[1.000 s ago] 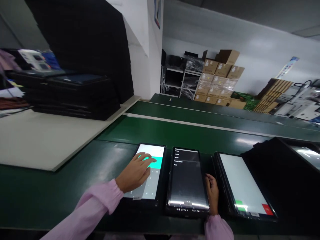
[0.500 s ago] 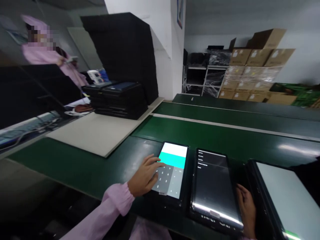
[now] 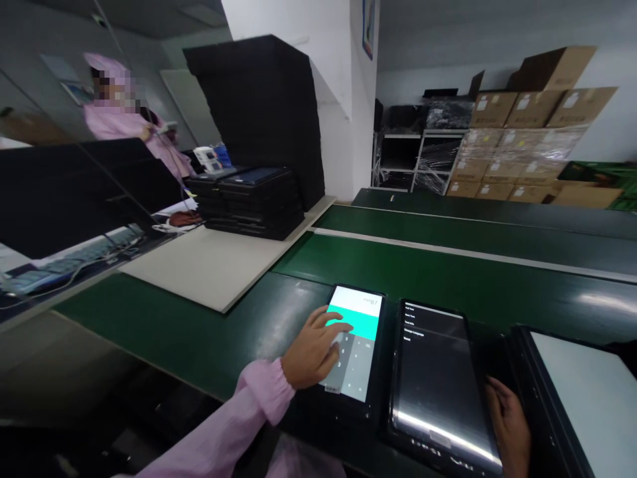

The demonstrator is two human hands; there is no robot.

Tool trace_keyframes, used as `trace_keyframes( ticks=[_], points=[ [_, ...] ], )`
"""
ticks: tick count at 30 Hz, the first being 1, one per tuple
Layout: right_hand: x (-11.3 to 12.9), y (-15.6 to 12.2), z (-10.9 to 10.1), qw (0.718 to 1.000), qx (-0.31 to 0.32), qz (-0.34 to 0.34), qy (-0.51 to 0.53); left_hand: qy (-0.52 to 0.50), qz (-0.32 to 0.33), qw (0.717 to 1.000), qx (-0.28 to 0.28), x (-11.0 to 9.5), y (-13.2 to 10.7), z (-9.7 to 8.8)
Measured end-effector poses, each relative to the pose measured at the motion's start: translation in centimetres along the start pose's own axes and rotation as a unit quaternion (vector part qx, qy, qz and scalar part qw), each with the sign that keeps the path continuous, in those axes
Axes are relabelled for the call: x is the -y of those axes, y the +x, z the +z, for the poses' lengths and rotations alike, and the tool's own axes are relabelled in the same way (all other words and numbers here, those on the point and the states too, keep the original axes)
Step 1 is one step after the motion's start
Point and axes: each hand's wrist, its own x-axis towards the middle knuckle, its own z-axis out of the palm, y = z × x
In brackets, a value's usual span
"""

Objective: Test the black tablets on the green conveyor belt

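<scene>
My left hand [image 3: 312, 348] is open over a tablet [image 3: 359, 375] whose lit screen shows a calculator keypad, a green band and digits at the top. The index finger reaches over the upper keys; I cannot tell if it touches the glass. To the right lies a second tablet [image 3: 440, 372] with a dark screen and a short list of menu lines. My right hand [image 3: 510, 425] rests along its right edge, fingers extended forward and partly hidden. Beyond that hand, a tablet with a pale blank screen [image 3: 582, 392] lies on top of another dark device.
The green bench [image 3: 239, 338] runs across the view. A beige board [image 3: 199, 265] carries stacked dark tablets [image 3: 259, 206], with a tall black stack [image 3: 269, 119] behind. A person in pink [image 3: 119, 119] stands far left, behind monitors [image 3: 54, 199]. Cardboard boxes [image 3: 517, 146] are piled at the back.
Digits now show at the top of the calculator screen, which was blank before. My left hand's index finger has shifted slightly over the keypad. The whole view has swung a little left.
</scene>
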Motion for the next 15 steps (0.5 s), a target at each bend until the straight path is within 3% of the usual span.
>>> trace_keyframes(
  ticks=[5,10,15],
  points=[
    [0.2,-0.3,0.0,1.000,-0.019,-0.016,-0.001,0.003,0.022,0.998,0.059,-1.5,3.5,1.9],
    [-0.1,-0.4,0.3,0.999,-0.020,-0.036,0.017,0.021,-0.020,0.999,0.029,-0.4,2.9,1.4],
    [0.4,-0.6,0.2,0.999,-0.028,-0.017,0.007,0.003,0.036,0.998,0.051,-0.8,3.0,1.5]
  ],
)
